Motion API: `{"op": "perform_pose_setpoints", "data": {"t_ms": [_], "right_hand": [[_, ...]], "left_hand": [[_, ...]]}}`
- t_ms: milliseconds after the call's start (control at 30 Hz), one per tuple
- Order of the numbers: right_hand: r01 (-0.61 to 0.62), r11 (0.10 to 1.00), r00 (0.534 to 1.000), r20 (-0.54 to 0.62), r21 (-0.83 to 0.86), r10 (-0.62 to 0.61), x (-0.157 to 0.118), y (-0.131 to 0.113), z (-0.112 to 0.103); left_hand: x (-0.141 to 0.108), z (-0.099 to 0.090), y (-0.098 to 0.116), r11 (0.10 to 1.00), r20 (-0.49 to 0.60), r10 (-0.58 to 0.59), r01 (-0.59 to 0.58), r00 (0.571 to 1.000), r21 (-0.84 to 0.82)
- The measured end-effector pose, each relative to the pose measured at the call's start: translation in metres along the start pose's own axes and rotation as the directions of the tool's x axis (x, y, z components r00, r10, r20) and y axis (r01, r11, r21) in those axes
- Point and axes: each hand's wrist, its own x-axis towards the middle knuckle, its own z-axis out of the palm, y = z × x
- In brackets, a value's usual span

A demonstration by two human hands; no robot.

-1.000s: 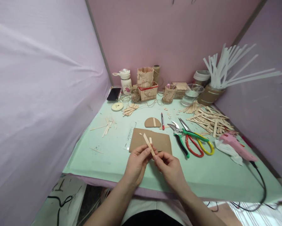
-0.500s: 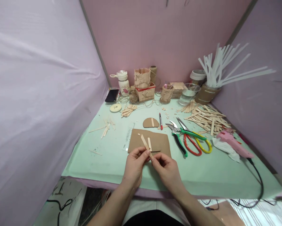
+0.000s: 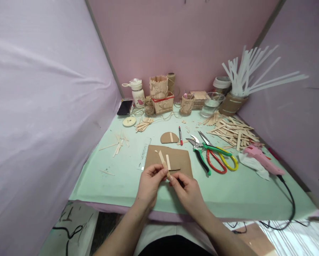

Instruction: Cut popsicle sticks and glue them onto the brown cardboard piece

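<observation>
A thin wooden stick [image 3: 161,159] points up and to the left from between my hands, over a brown cardboard sheet [image 3: 180,157]. My left hand [image 3: 152,180] pinches it with thumb and forefinger. Close beside it, my right hand [image 3: 185,188] pinches the stick's lower end. A second, shorter stick [image 3: 168,162] lies on the cardboard just right of the held one. Beyond the sheet is a rounded cardboard piece [image 3: 166,138] with a strip of wood across it, and a red marker [image 3: 180,136] lies to its right.
Pruning shears [image 3: 201,161] and scissors [image 3: 215,161] lie right of the cardboard. Farther right are a heap of sticks [image 3: 232,131] and a pink glue gun [image 3: 264,160] with a black cord. A bottle [image 3: 138,96], stick-covered containers [image 3: 162,103] and a glass bowl [image 3: 209,106] stand at the back.
The held stick has turned slightly between my fingers. Both hands stay close together, and the whole view has shifted a little.
</observation>
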Motion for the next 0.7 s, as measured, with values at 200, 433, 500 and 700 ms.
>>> {"op": "perform_pose_setpoints", "data": {"t_ms": [200,433,500,700], "right_hand": [[0.123,0.976,0.992,0.028,-0.179,-0.12,0.002,0.004,-0.002],[0.322,0.855,0.943,0.058,-0.407,-0.328,0.007,0.001,-0.004],[0.329,0.87,0.941,0.053,-0.368,-0.334,0.009,-0.001,-0.003],[0.243,0.957,0.969,-0.006,-0.16,-0.247,0.011,-0.006,0.004]], "left_hand": [[0.003,-0.001,0.003,0.992,0.042,0.036,-0.041,0.998,0.116],[0.011,-0.001,0.005,0.997,0.078,-0.016,0.009,0.997,0.081],[0.012,-0.001,0.008,0.999,0.094,-0.046,0.044,0.994,0.022],[0.01,0.002,0.011,0.985,0.139,-0.124,0.139,0.983,-0.101]]}}
